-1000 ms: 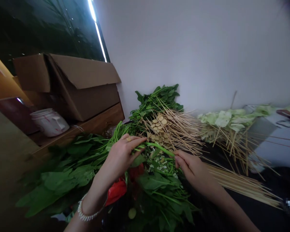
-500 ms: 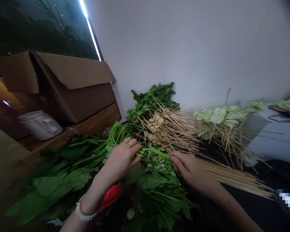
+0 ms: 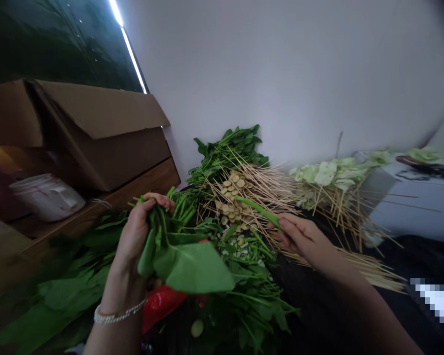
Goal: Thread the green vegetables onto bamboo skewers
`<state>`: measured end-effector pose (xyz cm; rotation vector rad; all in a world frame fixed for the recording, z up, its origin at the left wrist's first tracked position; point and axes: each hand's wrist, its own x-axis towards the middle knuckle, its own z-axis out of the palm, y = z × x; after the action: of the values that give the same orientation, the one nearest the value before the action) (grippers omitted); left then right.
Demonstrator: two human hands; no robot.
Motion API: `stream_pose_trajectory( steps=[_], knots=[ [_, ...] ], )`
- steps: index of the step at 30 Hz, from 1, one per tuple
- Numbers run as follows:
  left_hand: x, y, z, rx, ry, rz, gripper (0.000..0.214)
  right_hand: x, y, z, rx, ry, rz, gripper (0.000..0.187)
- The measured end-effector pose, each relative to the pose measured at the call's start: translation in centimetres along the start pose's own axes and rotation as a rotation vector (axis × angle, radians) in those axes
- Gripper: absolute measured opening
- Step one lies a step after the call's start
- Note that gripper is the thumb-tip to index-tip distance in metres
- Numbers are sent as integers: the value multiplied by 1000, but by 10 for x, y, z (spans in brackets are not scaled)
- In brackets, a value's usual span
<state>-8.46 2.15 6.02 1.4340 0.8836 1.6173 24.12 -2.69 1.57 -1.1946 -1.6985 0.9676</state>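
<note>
My left hand (image 3: 142, 217) is closed around the stems of a leafy green sprig (image 3: 196, 266); its broad leaves hang over to the right. In my right hand (image 3: 299, 234) a pale green stalk (image 3: 257, 209) is pinched at its lower end, pointing up and left. Between the hands lie cut green stem pieces (image 3: 247, 246) with small whitish bits. A pile of leafy greens (image 3: 70, 286) spreads under and left of my left arm, and a loose bunch of greens (image 3: 259, 305) lies below the cut pieces. A red plastic bag (image 3: 163, 305) shows beside my left wrist.
Skewers with round slices (image 3: 233, 190) lie heaped ahead, before more greens (image 3: 237, 143). Skewered cabbage leaves (image 3: 327, 172) rest at the right, with bare skewers (image 3: 373, 273) nearer. A cardboard box (image 3: 107, 143) and a translucent plastic jug (image 3: 46, 197) stand on the left. A wall rises behind.
My hands have drawn apart: the left moved left and now holds a leafy sprig, the right moved slightly right with the stalk. The stalk no longer reaches between both hands.
</note>
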Motion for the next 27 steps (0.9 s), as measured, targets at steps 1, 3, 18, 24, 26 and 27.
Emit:
stream_pose_trajectory(
  steps=[1,3,18,24,26,27],
  knots=[
    [-2,3,3,75,21,32,13,0,0,-2,25,16,9,37],
    [-13,5,18,301,-6,104,19,1,-2,-3,51,39,14,36],
    [-131,-125,110,932,-946,29,85,0,-5,0,-26,44,-16,42],
    [-105,-91,106,599,-610,40,47,4,-1,11,-2,11,-30,34],
    [-97,-83,106,453,-473,11,40,4,0,17,23,2,-41,26],
    [-93,-80,107,374,-424,-19,39,3,0,20,32,-2,-51,23]
  ],
)
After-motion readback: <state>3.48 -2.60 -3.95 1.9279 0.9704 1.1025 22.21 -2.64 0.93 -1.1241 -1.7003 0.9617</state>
